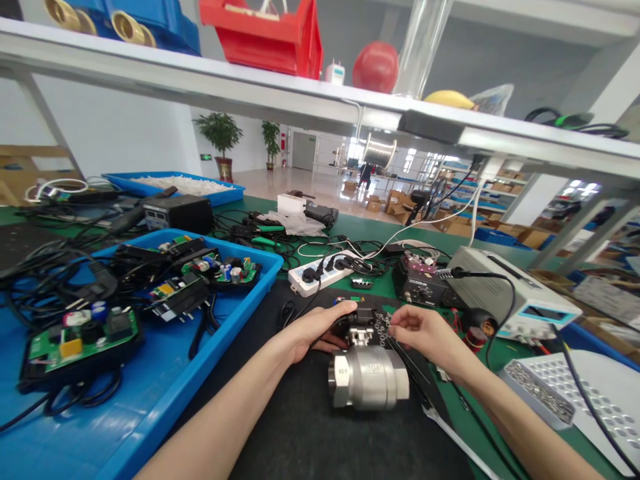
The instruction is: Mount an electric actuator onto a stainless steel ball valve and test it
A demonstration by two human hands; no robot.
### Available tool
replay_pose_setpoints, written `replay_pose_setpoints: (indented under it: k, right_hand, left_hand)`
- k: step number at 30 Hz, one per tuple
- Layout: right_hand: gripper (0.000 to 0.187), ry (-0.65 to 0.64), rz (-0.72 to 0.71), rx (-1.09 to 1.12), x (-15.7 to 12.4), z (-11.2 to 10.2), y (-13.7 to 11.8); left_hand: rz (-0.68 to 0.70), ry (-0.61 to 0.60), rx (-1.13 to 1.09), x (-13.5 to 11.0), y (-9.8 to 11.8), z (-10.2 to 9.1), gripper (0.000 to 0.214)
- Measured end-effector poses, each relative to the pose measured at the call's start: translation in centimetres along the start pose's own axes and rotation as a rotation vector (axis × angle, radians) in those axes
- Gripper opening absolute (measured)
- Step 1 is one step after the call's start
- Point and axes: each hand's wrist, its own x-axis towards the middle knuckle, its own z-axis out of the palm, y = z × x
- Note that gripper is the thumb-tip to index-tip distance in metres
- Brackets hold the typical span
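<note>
Our left hand [315, 333] clamps the small black fitting [357, 319] atop the squat silver steel valve body [370, 381], just under our fingertips; our right hand [420, 332] pinches shut beside it, on what we cannot tell. Unbraced, the body might roll on the black mat [300, 433]; green bench [360, 230], open factory hall [325, 180] beyond

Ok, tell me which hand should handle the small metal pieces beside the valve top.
Probably the right hand: its fingers pinch the small metal pieces, while the left hand grips the black part atop the valve.
</note>
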Motion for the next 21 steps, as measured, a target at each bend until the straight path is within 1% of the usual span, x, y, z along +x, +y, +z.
replay_pose_setpoints:
  k: [2,4,8,13,17,21]
  right_hand:
    - [0.024,-0.043,0.001,0.137,-0.8,0.9,-1.5]
    - [0.025,-0.071,0.003,0.227,-1.3,1.6,-2.6]
    - [0.021,-0.072,0.005,0.312,-1.5,2.1,-3.8]
    - [0.016,-0.07,0.046,0.367,-1.2,1.9,-4.1]
    - [0.021,-0.067,0.126,0.473,-1.3,2.3,-3.9]
    - [0.028,-0.046,0.22,0.608,-1.4,3.3,-3.0]
  left_hand:
    - [0.004,0.004,-0.006,0.0,0.0,0.0,0.073]
    - [0.006,0.007,-0.012,0.0,0.0,0.0,0.073]
    - [0.004,0.0,-0.016,0.0,0.0,0.0,0.072]
    - [0.014,-0.005,-0.009,0.0,-0.1,0.0,0.073]
    - [0.015,-0.007,-0.004,0.0,-0.1,0.0,0.073]
    - [0.014,-0.001,0.0,0.0,0.0,0.0,0.072]
